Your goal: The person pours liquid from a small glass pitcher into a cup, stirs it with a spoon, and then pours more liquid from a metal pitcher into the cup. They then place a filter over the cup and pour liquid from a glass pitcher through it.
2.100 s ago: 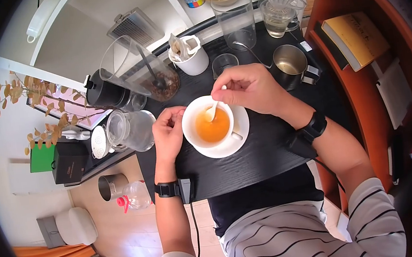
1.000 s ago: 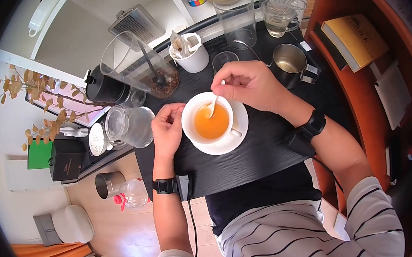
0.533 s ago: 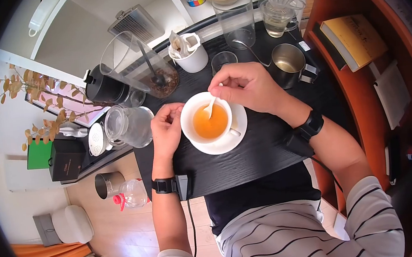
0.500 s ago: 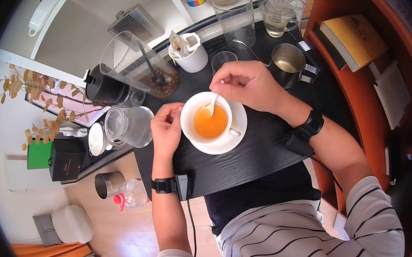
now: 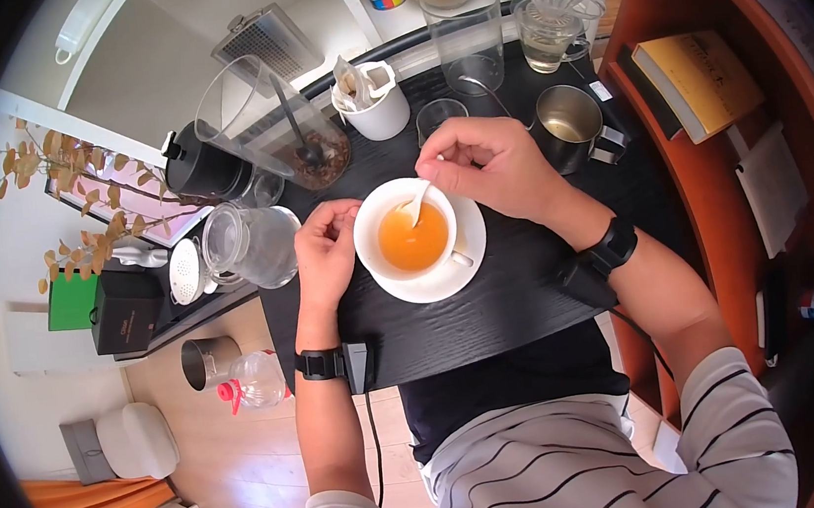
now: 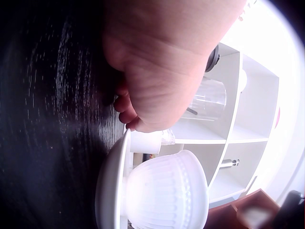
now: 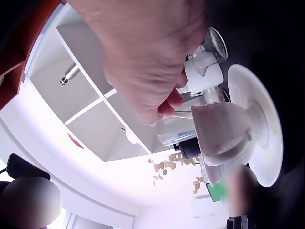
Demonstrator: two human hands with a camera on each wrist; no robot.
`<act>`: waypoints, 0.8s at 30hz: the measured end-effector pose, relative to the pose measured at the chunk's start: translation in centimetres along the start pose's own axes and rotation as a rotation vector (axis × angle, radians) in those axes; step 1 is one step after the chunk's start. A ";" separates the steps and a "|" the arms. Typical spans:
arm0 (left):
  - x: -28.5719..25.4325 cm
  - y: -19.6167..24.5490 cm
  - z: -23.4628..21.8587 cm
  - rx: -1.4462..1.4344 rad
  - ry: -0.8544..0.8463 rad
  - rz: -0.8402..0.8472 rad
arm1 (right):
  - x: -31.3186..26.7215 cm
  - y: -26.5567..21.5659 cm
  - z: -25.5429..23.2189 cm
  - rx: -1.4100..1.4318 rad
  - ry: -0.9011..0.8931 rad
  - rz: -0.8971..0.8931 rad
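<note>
A white teacup (image 5: 369, 248) of amber liquid (image 5: 414, 245) stands on a white saucer (image 5: 431, 291) on the black table (image 5: 522, 311). My right hand (image 5: 482, 167) pinches the end of a small white spoon (image 5: 415, 208), whose bowl dips into the liquid. My left hand (image 5: 326, 253) is at the left of the cup, thumb and fingertips pinching the saucer's rim. In the left wrist view, these fingertips meet the saucer's edge beside the ribbed cup (image 6: 164, 195). From the right wrist, the cup's handle (image 7: 228, 152) shows, while the spoon's bowl is hidden inside.
A lidded glass jar (image 5: 252, 245) stands left of the left hand. Behind the cup are a slanting clear container (image 5: 270, 129), a white mug (image 5: 378, 118), a small glass (image 5: 437, 117) and a tall clear cylinder (image 5: 464, 45). A metal pitcher (image 5: 567, 128) stands right.
The spoon has shifted within the cup while my right hand keeps its pinch. My left hand stays at the saucer. The whole head view has drifted slightly.
</note>
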State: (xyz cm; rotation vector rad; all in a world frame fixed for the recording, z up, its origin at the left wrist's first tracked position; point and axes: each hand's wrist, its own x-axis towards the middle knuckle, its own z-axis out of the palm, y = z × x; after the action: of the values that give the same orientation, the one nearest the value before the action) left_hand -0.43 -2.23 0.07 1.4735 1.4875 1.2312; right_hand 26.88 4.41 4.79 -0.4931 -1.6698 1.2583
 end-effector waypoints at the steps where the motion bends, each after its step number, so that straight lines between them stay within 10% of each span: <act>1: 0.0 0.0 0.0 0.003 0.000 0.005 | 0.0 0.1 -0.1 -0.001 -0.002 0.001; 24: 0.1 -0.2 0.0 0.013 0.013 0.020 | -0.4 0.8 0.5 0.179 -0.049 0.033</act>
State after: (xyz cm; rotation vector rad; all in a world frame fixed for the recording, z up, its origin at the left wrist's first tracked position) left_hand -0.51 -2.15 -0.14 1.4949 1.4951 1.2482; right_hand 26.44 4.15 3.89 -0.3851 -1.5769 1.4387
